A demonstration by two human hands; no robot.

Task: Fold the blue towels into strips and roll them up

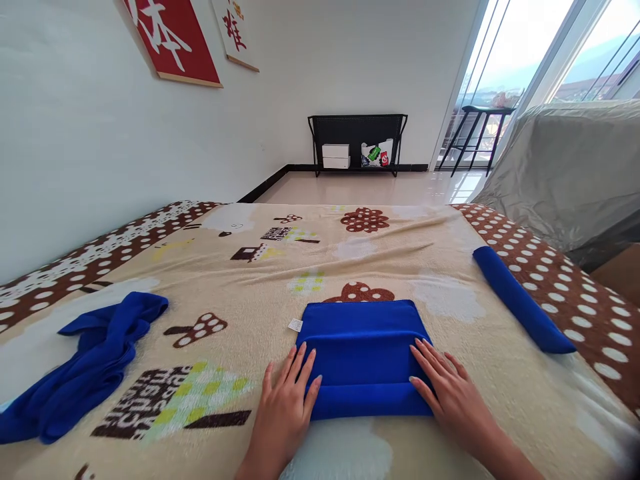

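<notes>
Three blue cloths lie on the beige fleece bed blanket [360,267] with brown polka-dot borders that fills the lower frame; a crumpled blue towel [85,367] sprawls at lower left; a folded rectangular blue microfibre towel [364,350] sits at lower centre; a tightly rolled blue towel [523,300] lies at right; the left hand [286,407] and right hand [453,390], both open and flat, press the folded towel's near corners.

Bed [380,263] with patterned blanket, folded blue towel [364,347] near front, rolled towel [520,300] right, crumpled towel [95,360] left
</notes>
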